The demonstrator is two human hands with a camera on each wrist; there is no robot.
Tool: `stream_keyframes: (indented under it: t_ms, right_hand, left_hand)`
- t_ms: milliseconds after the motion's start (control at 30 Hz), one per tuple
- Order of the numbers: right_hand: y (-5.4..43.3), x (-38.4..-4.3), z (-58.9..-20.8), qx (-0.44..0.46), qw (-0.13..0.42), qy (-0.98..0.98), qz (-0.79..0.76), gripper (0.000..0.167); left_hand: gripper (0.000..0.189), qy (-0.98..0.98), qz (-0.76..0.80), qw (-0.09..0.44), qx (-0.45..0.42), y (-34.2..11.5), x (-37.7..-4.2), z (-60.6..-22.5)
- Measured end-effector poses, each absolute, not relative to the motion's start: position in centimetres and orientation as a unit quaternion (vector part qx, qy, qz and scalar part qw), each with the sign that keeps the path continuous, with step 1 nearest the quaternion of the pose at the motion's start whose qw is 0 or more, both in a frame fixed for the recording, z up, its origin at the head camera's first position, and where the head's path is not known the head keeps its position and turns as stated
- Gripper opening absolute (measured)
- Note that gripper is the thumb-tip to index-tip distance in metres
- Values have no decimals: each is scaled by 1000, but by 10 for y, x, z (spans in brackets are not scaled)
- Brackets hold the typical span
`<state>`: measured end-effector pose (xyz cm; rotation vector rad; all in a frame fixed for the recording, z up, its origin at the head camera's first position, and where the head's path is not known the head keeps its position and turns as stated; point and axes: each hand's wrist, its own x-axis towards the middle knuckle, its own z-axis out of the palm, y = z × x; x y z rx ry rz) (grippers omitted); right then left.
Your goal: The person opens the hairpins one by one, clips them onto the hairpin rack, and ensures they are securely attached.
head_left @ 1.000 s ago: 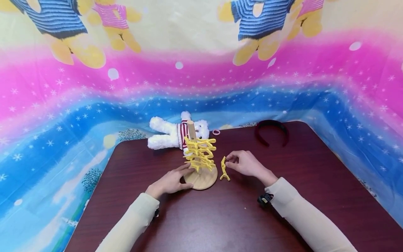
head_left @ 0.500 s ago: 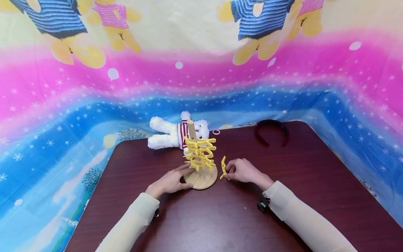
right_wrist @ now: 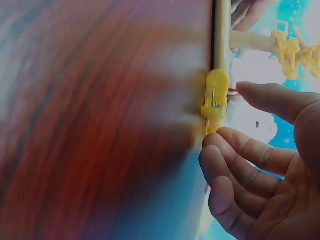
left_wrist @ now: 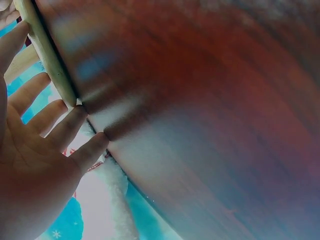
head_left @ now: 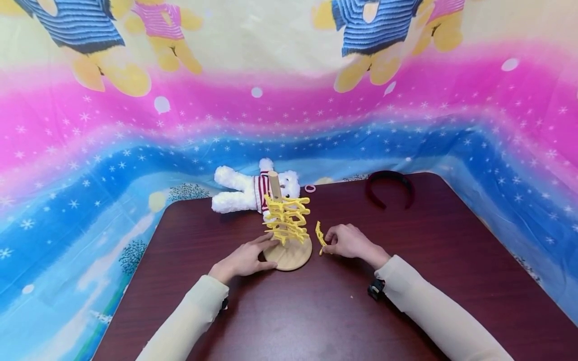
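Observation:
A light wooden stand has a round base (head_left: 295, 259) and an upright post (head_left: 274, 186), with several yellow clothespins (head_left: 289, 220) fixed along the post. My left hand (head_left: 244, 258) rests against the base's left edge, fingers straight and spread, thumb at the front rim. Right of the base, a loose yellow clothespin (head_left: 318, 231) stands upright at the table; its metal spring shows in the right wrist view. My right hand (head_left: 349, 241) touches its near end with bent fingertips. In the right wrist view, a gap shows between thumb and index finger.
A white teddy bear (head_left: 237, 202) in a striped top lies behind the stand. Near the back edge are a pink ring (head_left: 309, 189) and a dark red headband (head_left: 369, 194). A printed cloth (head_left: 289, 110) hangs round the brown table (head_left: 352, 331).
My right hand has moved from the loose clothespin's far end to its near end. The clothespin has shifted slightly left and turned. My left hand and the stand stay put.

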<state>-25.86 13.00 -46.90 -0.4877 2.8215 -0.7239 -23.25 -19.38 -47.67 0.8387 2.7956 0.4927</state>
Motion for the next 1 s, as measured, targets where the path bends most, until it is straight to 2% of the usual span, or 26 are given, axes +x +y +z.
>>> stream_keyframes:
  t_ms: [267,533,800,1000]
  right_hand:
    - [120,-258,-468,-156,82,965,-196,25]
    - [128,-259,-464,-155,87,970,-167,17]
    - [133,-258,-463,-126,98,977,-142,33]
    - [132,-258,-463,-120,92,980,-128,36]
  left_hand:
    - [65,942,159,93,282,-194,-234,-479]
    - [65,941,156,82,289,-194,-233,-478]
    - [64,940,158,78,292,-194,-231,-476]
    - [65,942,156,81,287,-194,-231,-476]
